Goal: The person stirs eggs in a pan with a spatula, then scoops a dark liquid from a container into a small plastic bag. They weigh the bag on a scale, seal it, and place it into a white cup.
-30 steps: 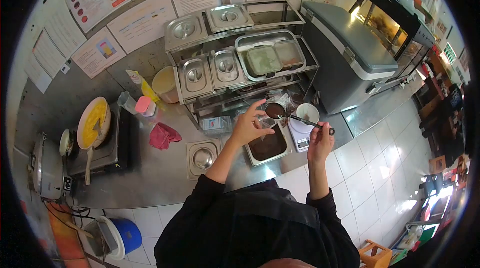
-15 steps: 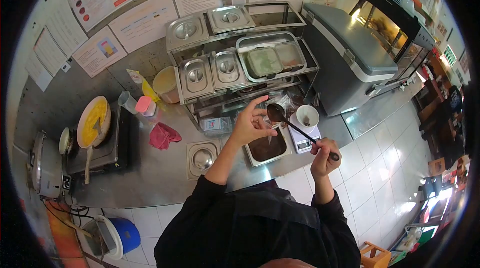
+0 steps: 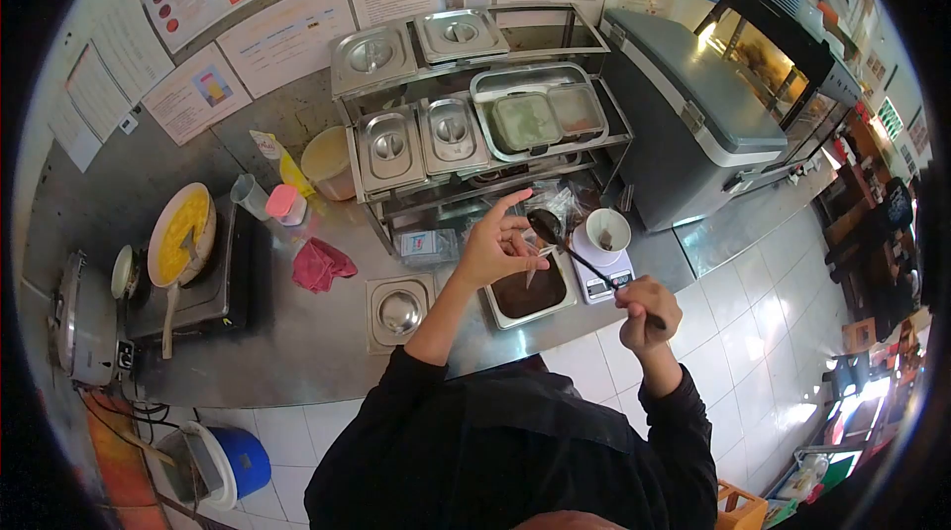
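Observation:
My right hand point(image 3: 649, 313) is closed around the handle of a black ladle point(image 3: 592, 266). The ladle's bowl point(image 3: 544, 225) is tilted beside the fingers of my left hand point(image 3: 498, 251). Thumb and fingers of that left hand pinch a small clear plastic bag point(image 3: 531, 277), which hangs below them; its contents are hard to make out. Underneath is a steel pan point(image 3: 530, 320) with dark brown sauce point(image 3: 514, 300) in it. To the right of the pan, a white cup point(image 3: 607, 230) with something brown inside stands on a digital kitchen scale point(image 3: 597, 286).
A steel pan lid point(image 3: 400, 313) lies left of my left forearm. Behind my hands stands a metal rack point(image 3: 384, 203) with lidded steel pans. A grey cool box point(image 3: 684, 114) is at the right. Leftward are a red cloth point(image 3: 322, 266) and a frying pan point(image 3: 170, 275) on a stove.
The ladle's bowl has tipped further on its side near my left fingers. My right hand has turned and shifted slightly. My left hand stays almost in place.

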`<state>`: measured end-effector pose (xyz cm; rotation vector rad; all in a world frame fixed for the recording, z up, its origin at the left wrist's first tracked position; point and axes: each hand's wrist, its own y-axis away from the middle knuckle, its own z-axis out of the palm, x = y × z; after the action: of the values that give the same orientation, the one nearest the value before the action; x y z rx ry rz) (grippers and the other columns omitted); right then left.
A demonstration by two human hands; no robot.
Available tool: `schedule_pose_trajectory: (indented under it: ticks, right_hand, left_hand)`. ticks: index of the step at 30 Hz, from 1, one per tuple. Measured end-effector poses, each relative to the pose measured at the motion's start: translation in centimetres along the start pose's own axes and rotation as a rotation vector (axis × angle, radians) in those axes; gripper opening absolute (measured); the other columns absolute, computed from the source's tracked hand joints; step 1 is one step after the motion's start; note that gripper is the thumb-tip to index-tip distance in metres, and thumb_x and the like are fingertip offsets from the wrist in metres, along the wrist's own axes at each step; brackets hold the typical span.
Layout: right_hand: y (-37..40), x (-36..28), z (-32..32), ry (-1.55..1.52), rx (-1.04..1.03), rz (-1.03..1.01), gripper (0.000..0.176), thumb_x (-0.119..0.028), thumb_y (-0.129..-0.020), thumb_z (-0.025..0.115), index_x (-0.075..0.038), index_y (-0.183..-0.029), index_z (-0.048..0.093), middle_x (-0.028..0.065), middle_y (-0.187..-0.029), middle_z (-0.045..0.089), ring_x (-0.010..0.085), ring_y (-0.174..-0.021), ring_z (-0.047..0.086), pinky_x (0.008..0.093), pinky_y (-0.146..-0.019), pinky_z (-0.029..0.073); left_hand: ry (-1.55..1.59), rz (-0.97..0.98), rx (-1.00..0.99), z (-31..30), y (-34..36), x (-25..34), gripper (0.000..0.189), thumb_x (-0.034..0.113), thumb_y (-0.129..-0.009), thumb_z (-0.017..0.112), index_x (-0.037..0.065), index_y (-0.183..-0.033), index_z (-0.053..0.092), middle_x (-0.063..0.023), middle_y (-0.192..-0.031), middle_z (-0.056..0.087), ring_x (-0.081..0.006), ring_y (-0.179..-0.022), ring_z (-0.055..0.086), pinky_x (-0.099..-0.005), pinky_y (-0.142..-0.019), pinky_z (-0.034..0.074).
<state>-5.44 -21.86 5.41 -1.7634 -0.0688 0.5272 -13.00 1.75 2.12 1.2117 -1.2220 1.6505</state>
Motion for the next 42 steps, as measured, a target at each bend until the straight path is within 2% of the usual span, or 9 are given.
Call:
schedule_pose_trajectory:
  ticks: [9, 16, 25, 29, 31, 36, 39, 40, 42]
  right_hand:
    - [1.8, 2.5, 0.4, -0.344, 0.425, 0.647, 0.028, -0.025, -0.097, 0.05, 0.001, -0.091, 0.057, 0.0082, -0.071, 0.056, 0.0119, -0.055, 0.051, 0.0223, -0.048, 0.038]
    - [2.5, 4.3, 0.6, -0.528, 0.612, 0.891, 0.025, -0.028, -0.095, 0.054, -0.004, -0.093, 0.058, 0.0028, -0.072, 0.059, 0.0073, -0.058, 0.052, 0.0178, -0.047, 0.036]
    - [4.4, 5.6, 0.3, -0.639, 0.644, 0.972, 0.02, -0.026, -0.094, 0.057, -0.006, -0.09, 0.06, 0.0004, -0.073, 0.06, 0.005, -0.06, 0.054, 0.0153, -0.052, 0.04]
    - [7.6, 6.2, 0.1, -0.605, 0.806, 1.073, 0.024, -0.026, -0.097, 0.052, -0.004, -0.091, 0.058, 0.0009, -0.07, 0.057, 0.0059, -0.06, 0.052, 0.0154, -0.054, 0.04]
    - [9.7, 5.8, 0.3, -0.43, 0.784, 1.212, 0.025, -0.027, -0.096, 0.053, -0.002, -0.09, 0.058, 0.0026, -0.071, 0.059, 0.007, -0.056, 0.053, 0.0182, -0.049, 0.041]
    - [16.7, 7.0, -0.4, -0.197, 0.033, 1.347, 0.046, -0.041, -0.097, 0.045, -0.001, -0.106, 0.067, 0.003, -0.069, 0.059, 0.0078, -0.058, 0.048, 0.0231, -0.052, 0.038]
    - [17.4, 9.7, -3.5, 0.084, 0.201, 1.099, 0.049, -0.043, -0.098, 0.042, -0.002, -0.109, 0.067, 0.0029, -0.073, 0.058, 0.0093, -0.063, 0.048, 0.0248, -0.056, 0.039]
    - [16.3, 11.3, -4.7, -0.149, 0.388, 1.197, 0.045, -0.039, -0.098, 0.044, -0.001, -0.107, 0.067, 0.0026, -0.075, 0.057, 0.0108, -0.069, 0.049, 0.0265, -0.062, 0.041]
    - [10.6, 13.2, -4.1, 0.135, 0.258, 1.003, 0.039, -0.038, -0.09, 0.056, -0.003, -0.103, 0.067, 0.0064, -0.078, 0.06, 0.0165, -0.073, 0.054, 0.0311, -0.067, 0.045]
  left_hand:
    - [-0.011, 0.011, 0.007, -0.3, 0.1, -0.3, 0.097, 0.0, -0.059, 0.086, 0.011, -0.14, 0.035, -0.0122, -0.105, 0.063, -0.0046, -0.069, 0.059, -0.0189, -0.066, 0.049]
    - [-0.015, -0.034, 0.008, -0.2, 0.1, -1.2, 0.097, 0.001, -0.059, 0.086, 0.011, -0.14, 0.034, -0.0181, -0.111, 0.06, -0.0071, -0.072, 0.062, -0.02, -0.067, 0.05]
    - [-0.044, -0.031, 0.03, -0.7, 0.2, -3.6, 0.094, 0.001, -0.06, 0.085, 0.009, -0.139, 0.035, -0.0156, -0.112, 0.062, -0.0097, -0.072, 0.064, -0.0218, -0.068, 0.052]
    - [-0.106, -0.057, 0.204, -1.8, 1.4, -4.8, 0.091, 0.001, -0.061, 0.084, 0.006, -0.138, 0.034, -0.0182, -0.113, 0.062, -0.0117, -0.071, 0.065, -0.0232, -0.066, 0.053]
    - [-0.135, -0.035, 0.291, -2.8, 1.8, -5.4, 0.09, 0.0, -0.062, 0.083, 0.006, -0.138, 0.035, -0.0177, -0.112, 0.062, -0.0122, -0.072, 0.065, -0.0236, -0.066, 0.053]
    - [-0.27, -0.005, 0.263, -3.9, 0.2, -5.0, 0.089, 0.002, -0.063, 0.083, 0.006, -0.137, 0.036, -0.0174, -0.113, 0.062, -0.0124, -0.073, 0.065, -0.0221, -0.062, 0.054]
    - [-0.302, 0.004, 0.191, -2.7, -1.9, -4.6, 0.087, 0.003, -0.063, 0.083, 0.006, -0.136, 0.037, -0.0167, -0.113, 0.062, -0.013, -0.075, 0.066, -0.0224, -0.062, 0.054]
    - [-0.287, -0.002, 0.155, -2.0, -2.8, -4.6, 0.086, 0.003, -0.063, 0.083, 0.006, -0.136, 0.037, -0.0166, -0.113, 0.062, -0.0135, -0.075, 0.066, -0.0228, -0.063, 0.054]
    - [-0.256, -0.023, 0.082, 0.0, -4.9, -5.0, 0.085, 0.004, -0.063, 0.083, 0.005, -0.135, 0.038, -0.0162, -0.113, 0.062, -0.0144, -0.076, 0.067, -0.0236, -0.063, 0.054]
